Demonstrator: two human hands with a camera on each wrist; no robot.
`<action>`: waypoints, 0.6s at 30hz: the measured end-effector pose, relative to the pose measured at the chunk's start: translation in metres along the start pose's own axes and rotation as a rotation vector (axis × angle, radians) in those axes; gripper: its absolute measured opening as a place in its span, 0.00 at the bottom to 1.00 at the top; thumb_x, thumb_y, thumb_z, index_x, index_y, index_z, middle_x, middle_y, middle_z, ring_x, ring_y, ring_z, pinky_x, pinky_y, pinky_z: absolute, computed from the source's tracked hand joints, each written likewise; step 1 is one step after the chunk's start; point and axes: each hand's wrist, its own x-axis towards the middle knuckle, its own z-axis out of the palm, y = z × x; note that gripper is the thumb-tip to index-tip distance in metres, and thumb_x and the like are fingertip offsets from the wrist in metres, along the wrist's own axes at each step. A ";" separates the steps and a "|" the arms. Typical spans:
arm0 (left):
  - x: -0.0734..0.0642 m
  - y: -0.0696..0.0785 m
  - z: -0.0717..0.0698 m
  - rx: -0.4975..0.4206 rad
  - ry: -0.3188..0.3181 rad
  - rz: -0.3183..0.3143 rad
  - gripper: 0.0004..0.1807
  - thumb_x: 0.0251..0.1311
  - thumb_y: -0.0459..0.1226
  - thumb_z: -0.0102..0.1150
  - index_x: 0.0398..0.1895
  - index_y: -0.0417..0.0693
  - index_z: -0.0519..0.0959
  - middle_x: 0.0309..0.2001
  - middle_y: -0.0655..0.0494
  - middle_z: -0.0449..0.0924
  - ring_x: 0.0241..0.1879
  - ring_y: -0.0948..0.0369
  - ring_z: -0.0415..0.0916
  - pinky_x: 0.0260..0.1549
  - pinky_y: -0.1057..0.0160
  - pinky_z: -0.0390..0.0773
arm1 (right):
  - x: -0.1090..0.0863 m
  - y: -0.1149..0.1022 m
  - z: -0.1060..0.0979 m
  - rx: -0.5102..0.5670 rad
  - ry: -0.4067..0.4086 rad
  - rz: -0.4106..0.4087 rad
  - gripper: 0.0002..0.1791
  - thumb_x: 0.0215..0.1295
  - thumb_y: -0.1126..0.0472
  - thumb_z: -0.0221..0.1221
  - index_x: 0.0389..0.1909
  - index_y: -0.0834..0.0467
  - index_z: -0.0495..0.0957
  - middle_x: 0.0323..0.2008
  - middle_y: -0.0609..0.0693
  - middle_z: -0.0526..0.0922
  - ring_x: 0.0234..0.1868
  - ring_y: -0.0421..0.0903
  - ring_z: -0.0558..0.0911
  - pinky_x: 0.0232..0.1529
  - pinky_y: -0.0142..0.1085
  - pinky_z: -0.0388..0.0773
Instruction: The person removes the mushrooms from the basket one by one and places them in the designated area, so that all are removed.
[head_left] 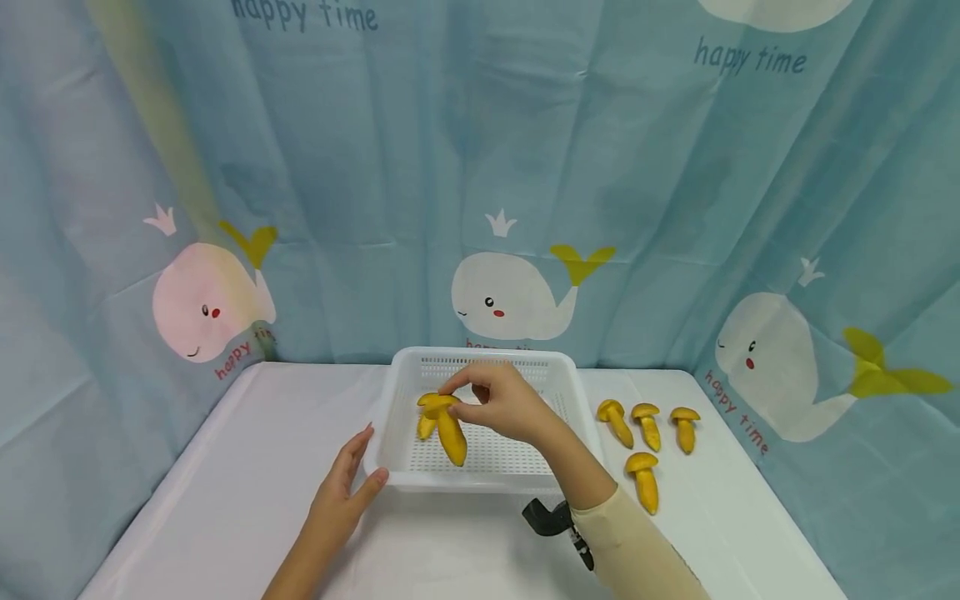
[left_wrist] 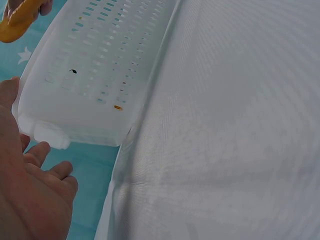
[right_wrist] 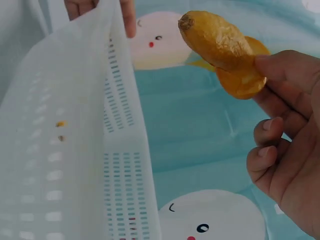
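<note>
My right hand [head_left: 508, 402] pinches a yellow mushroom [head_left: 452, 437] by its cap, between thumb and fingertips, over the white plastic basket [head_left: 487, 481]. In the right wrist view the held mushroom [right_wrist: 215, 40] tilts with its stem end up and to the left. Another yellow mushroom [head_left: 426, 427] lies inside the basket, partly hidden behind the held one. At the basket's front left corner rests my left hand [head_left: 341, 492], thumb at the rim and fingers loosely extended along the outer side. The left wrist view shows this hand [left_wrist: 37, 185] beside the basket wall.
Several more yellow mushrooms lie on the white tablecloth [head_left: 450, 550] right of the basket, the nearest mushroom [head_left: 645, 487] close to my right forearm. A blue curtain [head_left: 360, 250] with whale prints hangs behind and along both sides of the table. A black strap device [head_left: 551, 521] hangs by my right wrist.
</note>
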 end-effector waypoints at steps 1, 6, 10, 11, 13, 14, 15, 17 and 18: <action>0.000 0.000 0.000 -0.003 0.003 0.001 0.38 0.71 0.47 0.62 0.79 0.59 0.56 0.82 0.54 0.52 0.81 0.45 0.46 0.73 0.33 0.52 | -0.003 0.000 0.001 0.008 0.006 -0.006 0.11 0.64 0.57 0.70 0.46 0.41 0.87 0.36 0.34 0.81 0.26 0.40 0.67 0.27 0.30 0.64; 0.000 0.000 0.000 -0.029 0.000 0.005 0.38 0.71 0.46 0.63 0.79 0.59 0.57 0.82 0.53 0.52 0.81 0.45 0.46 0.73 0.33 0.51 | -0.020 0.001 0.003 0.038 0.027 -0.031 0.11 0.65 0.57 0.70 0.46 0.40 0.86 0.38 0.32 0.82 0.27 0.39 0.68 0.28 0.29 0.65; 0.000 -0.001 0.000 -0.022 0.001 0.008 0.38 0.71 0.45 0.63 0.79 0.58 0.56 0.82 0.52 0.51 0.81 0.44 0.46 0.73 0.32 0.51 | -0.035 0.001 0.003 0.049 0.040 -0.079 0.11 0.66 0.57 0.70 0.46 0.39 0.86 0.41 0.33 0.84 0.27 0.41 0.70 0.28 0.29 0.66; 0.000 -0.002 0.001 -0.020 0.002 0.011 0.38 0.71 0.45 0.62 0.79 0.58 0.56 0.82 0.52 0.51 0.81 0.44 0.46 0.73 0.32 0.52 | -0.038 0.001 0.002 0.050 0.046 -0.095 0.11 0.66 0.56 0.70 0.46 0.40 0.86 0.41 0.34 0.85 0.28 0.42 0.71 0.28 0.29 0.67; 0.000 -0.002 0.001 -0.014 0.002 0.011 0.38 0.71 0.45 0.62 0.80 0.57 0.56 0.82 0.51 0.51 0.81 0.43 0.45 0.72 0.31 0.52 | -0.046 0.001 0.001 0.053 0.060 -0.124 0.10 0.66 0.56 0.70 0.46 0.41 0.86 0.41 0.35 0.85 0.28 0.45 0.72 0.28 0.30 0.67; 0.000 -0.002 0.001 -0.011 0.003 0.010 0.38 0.72 0.45 0.62 0.80 0.57 0.56 0.82 0.51 0.51 0.81 0.43 0.46 0.72 0.31 0.52 | -0.049 0.000 0.000 0.057 0.067 -0.134 0.10 0.66 0.56 0.69 0.46 0.42 0.86 0.41 0.36 0.85 0.28 0.47 0.72 0.28 0.30 0.68; 0.000 -0.002 0.001 -0.011 0.005 0.010 0.38 0.71 0.45 0.62 0.80 0.57 0.56 0.82 0.51 0.51 0.80 0.43 0.46 0.72 0.31 0.52 | -0.053 0.000 -0.001 0.059 0.074 -0.141 0.09 0.66 0.56 0.69 0.46 0.42 0.86 0.40 0.37 0.85 0.28 0.47 0.72 0.28 0.30 0.68; 0.000 -0.002 0.001 -0.013 0.006 0.010 0.38 0.72 0.45 0.62 0.80 0.57 0.56 0.82 0.51 0.51 0.80 0.43 0.46 0.72 0.31 0.52 | -0.060 0.001 -0.003 0.064 0.087 -0.149 0.09 0.67 0.56 0.69 0.46 0.44 0.86 0.40 0.38 0.86 0.28 0.48 0.73 0.27 0.31 0.69; 0.000 -0.002 0.001 -0.012 0.005 0.007 0.38 0.71 0.45 0.62 0.80 0.57 0.56 0.82 0.51 0.51 0.81 0.43 0.46 0.72 0.31 0.52 | -0.064 0.001 -0.005 0.065 0.093 -0.148 0.08 0.67 0.56 0.69 0.46 0.44 0.86 0.40 0.39 0.86 0.28 0.47 0.73 0.27 0.31 0.69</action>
